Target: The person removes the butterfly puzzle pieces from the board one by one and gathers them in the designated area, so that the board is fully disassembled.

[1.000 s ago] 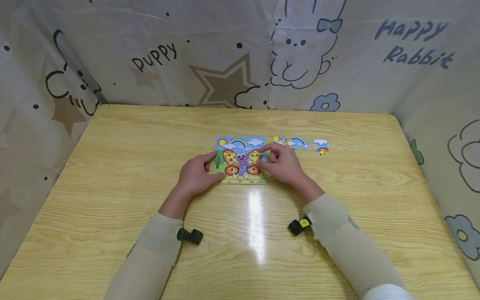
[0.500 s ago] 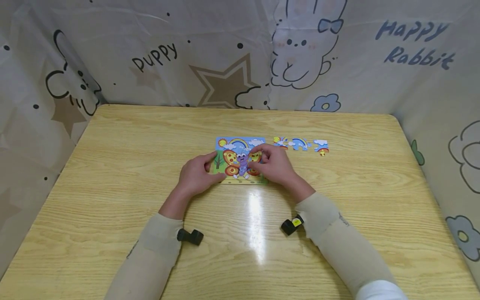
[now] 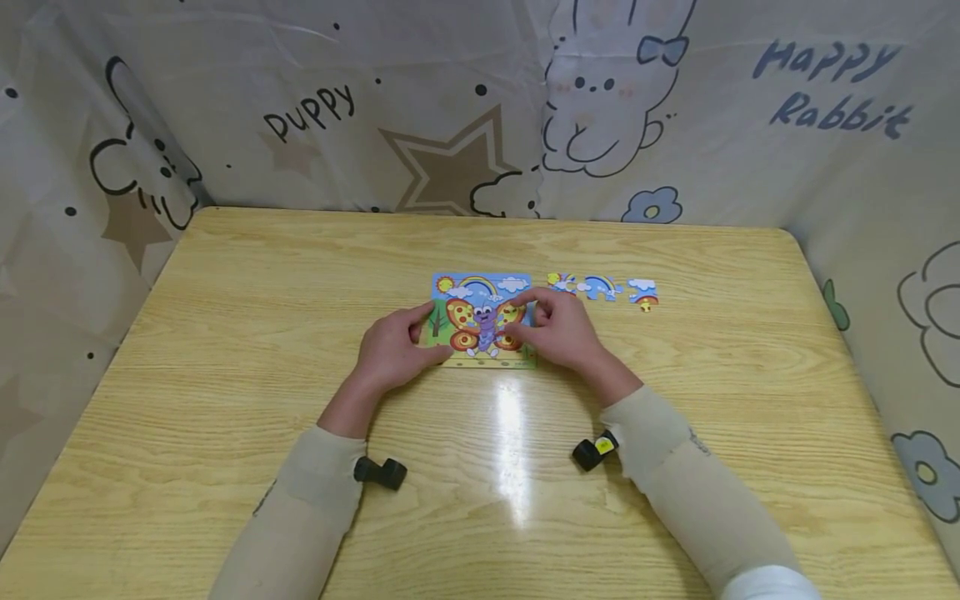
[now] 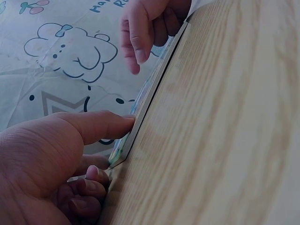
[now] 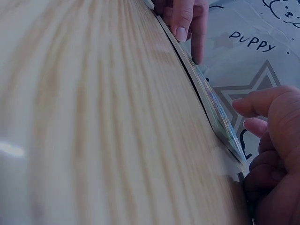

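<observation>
Grips the puzzle board (image 3: pixel 480 292) by its left side with the left hand (image 3: pixel 393 350), on the table (image 3: pixel 225 375), with long axis left to right, printed butterfly's head (image 3: pixel 484 313) toward the backdrop (image 3: pixel 225 50). Holds the right hand (image 3: pixel 566 329) over the right side with thumb and forefinger parted, slightly further right than half a second ago. Can read "PUPPY" (image 3: pixel 309 114) and "Happy Rabbit" (image 3: pixel 832 87) on the backdrop

Left hand (image 4: pixel 42 159) touching edge of thin board (image 4: pixel 149 98); right hand (image 4: pixel 143 26) near far end, pointing down. Grained tabletop (image 4: pixel 220 117); rabbit-print cloth (image 4: pixel 70 54) beyond.
</observation>
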A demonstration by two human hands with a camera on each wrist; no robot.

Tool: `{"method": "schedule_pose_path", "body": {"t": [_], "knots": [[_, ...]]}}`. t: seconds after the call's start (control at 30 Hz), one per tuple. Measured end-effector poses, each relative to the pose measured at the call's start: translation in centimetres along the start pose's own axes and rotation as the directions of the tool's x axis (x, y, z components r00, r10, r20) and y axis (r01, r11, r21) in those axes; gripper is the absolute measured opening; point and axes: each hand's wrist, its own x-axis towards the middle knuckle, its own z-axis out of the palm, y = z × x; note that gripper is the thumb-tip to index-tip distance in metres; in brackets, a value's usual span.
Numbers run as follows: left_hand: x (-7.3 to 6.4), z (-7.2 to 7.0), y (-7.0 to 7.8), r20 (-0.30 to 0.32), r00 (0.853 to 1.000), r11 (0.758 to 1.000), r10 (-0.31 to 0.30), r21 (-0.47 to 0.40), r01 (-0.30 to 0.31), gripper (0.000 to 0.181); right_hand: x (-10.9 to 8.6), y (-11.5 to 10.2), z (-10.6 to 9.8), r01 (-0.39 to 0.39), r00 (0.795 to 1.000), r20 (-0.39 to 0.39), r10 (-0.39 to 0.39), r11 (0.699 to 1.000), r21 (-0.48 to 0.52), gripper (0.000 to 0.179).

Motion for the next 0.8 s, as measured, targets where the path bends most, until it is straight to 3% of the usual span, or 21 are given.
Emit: {"method": "schedule_pose_path", "body": {"t": [0.27,0.47,0.8], "knots": [[0.0,0.0,0.0,0.008,1.000,1.000,-0.004,0.011,0.003,0.079,-0.3,0.3,-0.6,-0.007,1.000,-0.008,0.007,1.000,-0.012,0.027],[0.0,0.0,0.1,0.011,1.000,1.000,-0.010,0.003,0.010,0.080,0.1,-0.5,0.4,0.016,1.000,0.018,-0.016,1.000,0.023,0.028],[0.1,-0.1,0.0,0.014,1.000,1.000,-0.004,0.000,0.004,0.079,1.1,-1.4,1.7,0.003,0.999,0.032,-0.002,0.999,-0.038,0.032]]}}
